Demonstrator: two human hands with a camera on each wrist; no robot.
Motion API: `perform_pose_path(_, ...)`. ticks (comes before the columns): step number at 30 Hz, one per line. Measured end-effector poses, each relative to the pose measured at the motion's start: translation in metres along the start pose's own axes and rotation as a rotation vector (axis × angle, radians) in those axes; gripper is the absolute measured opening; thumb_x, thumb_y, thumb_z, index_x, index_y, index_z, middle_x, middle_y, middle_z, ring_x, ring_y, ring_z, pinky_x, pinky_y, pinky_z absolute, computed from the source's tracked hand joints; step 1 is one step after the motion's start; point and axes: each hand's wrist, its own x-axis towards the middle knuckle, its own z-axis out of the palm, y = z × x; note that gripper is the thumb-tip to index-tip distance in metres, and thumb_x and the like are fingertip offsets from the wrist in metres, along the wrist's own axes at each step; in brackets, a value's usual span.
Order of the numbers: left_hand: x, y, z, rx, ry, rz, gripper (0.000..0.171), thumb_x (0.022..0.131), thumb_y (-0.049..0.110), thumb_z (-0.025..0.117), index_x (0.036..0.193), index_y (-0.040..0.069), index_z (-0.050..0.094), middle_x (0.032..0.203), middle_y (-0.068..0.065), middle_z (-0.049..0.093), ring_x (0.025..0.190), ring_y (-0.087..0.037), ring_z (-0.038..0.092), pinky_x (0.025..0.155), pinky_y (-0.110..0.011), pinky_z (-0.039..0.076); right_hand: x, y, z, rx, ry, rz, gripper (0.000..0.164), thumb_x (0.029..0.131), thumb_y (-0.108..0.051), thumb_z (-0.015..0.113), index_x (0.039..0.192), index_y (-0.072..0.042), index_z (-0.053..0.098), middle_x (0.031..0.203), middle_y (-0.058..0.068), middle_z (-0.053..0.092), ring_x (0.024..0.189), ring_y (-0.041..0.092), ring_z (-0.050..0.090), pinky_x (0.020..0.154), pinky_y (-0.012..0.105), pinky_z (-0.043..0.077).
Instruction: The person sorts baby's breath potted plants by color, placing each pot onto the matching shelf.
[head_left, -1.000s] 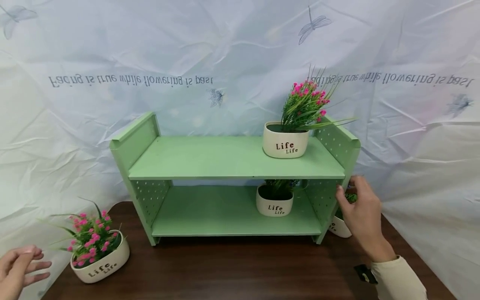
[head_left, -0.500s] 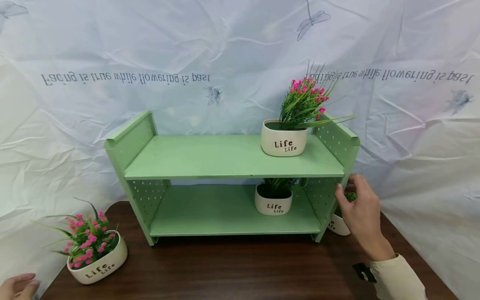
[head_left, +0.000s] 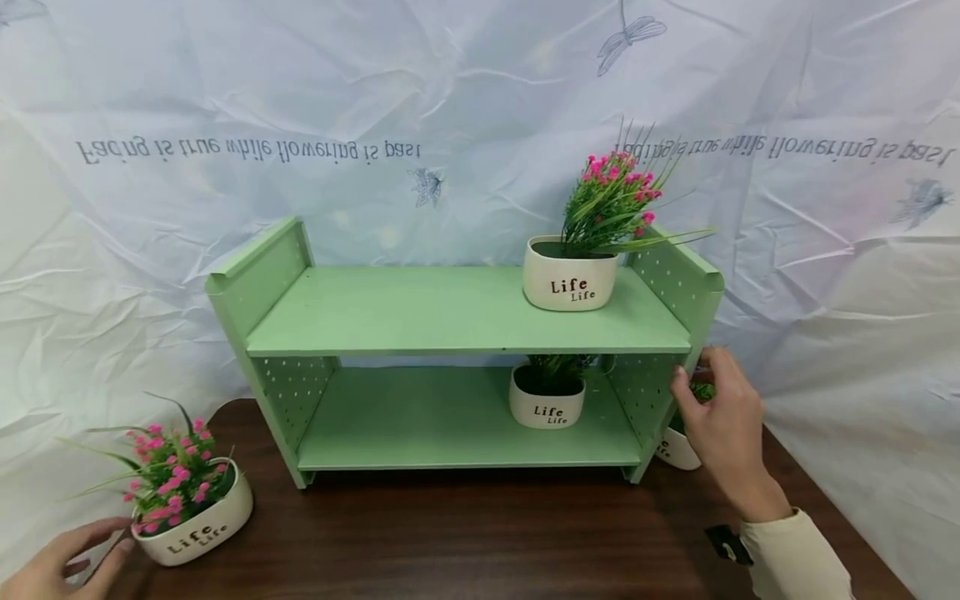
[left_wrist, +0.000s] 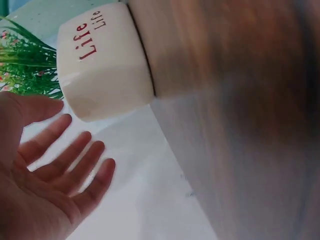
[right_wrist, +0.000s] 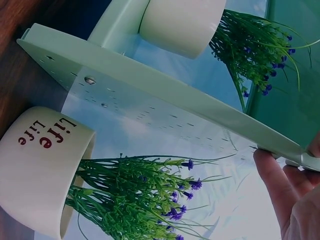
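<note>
My left hand (head_left: 71, 560) is at the near left with its fingers spread, fingertips right beside the rim of a white oval flowerpot (head_left: 202, 533) of pink artificial flowers marked "Life Life". In the left wrist view the palm and parted fingers stand next to that pot (left_wrist: 107, 65). On the other side, my right hand (head_left: 723, 433) grips the right side panel's front edge of a green two-tier shelf (head_left: 405, 312). The right wrist view has its fingers on the outer face of the perforated panel (right_wrist: 190, 102), the thumb mostly hidden.
A pink-flowered pot (head_left: 570, 279) stands on the upper tier's right, and a purple-flowered pot (head_left: 547, 404) below it. Another purple-flowered pot (right_wrist: 42, 170) stands outside the right panel. All rest around a dark wooden table (head_left: 450, 533), against a printed cloth (head_left: 480, 100).
My left hand dropped back toward the lower left corner, then came in to the left pot's rim. The right hand keeps its grip on the shelf. The view shifts slightly.
</note>
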Motion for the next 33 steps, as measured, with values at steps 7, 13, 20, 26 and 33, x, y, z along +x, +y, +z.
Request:
perform_pose_path(7,-0.009,-0.002,-0.001,0.073,0.151,0.289,0.038,0.076,0.01,0.084,0.106,-0.005,0.067,0.105,-0.03,0.063,0.087,-0.04,0.064,0.049,-0.044,0.053,0.001,-0.001,0.0,0.0,0.0,-0.011,0.016,0.089,-0.001,0.064,0.103,0.003,0.06,0.092,0.018,0.063,0.078,0.034,0.066,0.064,0.014,0.041)
perform_pose_path(13,-0.007,-0.005,-0.002,0.121,0.29,0.599,0.039,0.063,0.029,0.093,0.088,0.009,0.073,0.092,-0.01,0.067,0.074,0.012,0.051,0.047,-0.013,0.042,0.001,0.0,0.001,-0.006,-0.003,-0.005,0.014,0.089,-0.002,0.064,0.102,0.002,0.06,0.091,0.018,0.063,0.078,0.034,0.065,0.064,0.013,0.04)
perform_pose_path(20,0.0,-0.002,-0.003,0.077,0.352,0.753,0.066,0.082,0.076,0.047,0.078,0.015,0.072,0.077,0.008,0.065,0.063,0.007,0.055,0.051,-0.007,0.039,0.0,-0.001,0.0,-0.012,0.002,0.005,0.013,0.089,-0.002,0.064,0.101,0.002,0.06,0.091,0.019,0.062,0.078,0.034,0.064,0.065,0.019,0.04)
perform_pose_path(26,-0.007,0.001,-0.001,0.09,0.317,0.641,0.034,0.062,0.037,0.091,0.079,0.014,0.073,0.078,-0.002,0.067,0.061,0.011,0.053,0.048,-0.006,0.039,0.0,-0.001,0.001,-0.01,0.008,-0.006,0.014,0.089,-0.002,0.064,0.101,0.003,0.06,0.091,0.018,0.062,0.077,0.034,0.065,0.064,0.019,0.041)
perform_pose_path(33,-0.01,0.009,-0.004,0.083,0.273,0.47,0.029,0.061,0.01,0.092,0.084,0.012,0.074,0.083,-0.007,0.069,0.067,0.017,0.049,0.045,-0.008,0.04,-0.001,0.0,0.0,-0.008,0.001,0.003,0.013,0.089,-0.003,0.064,0.101,0.002,0.06,0.091,0.018,0.062,0.078,0.034,0.065,0.063,0.017,0.041)
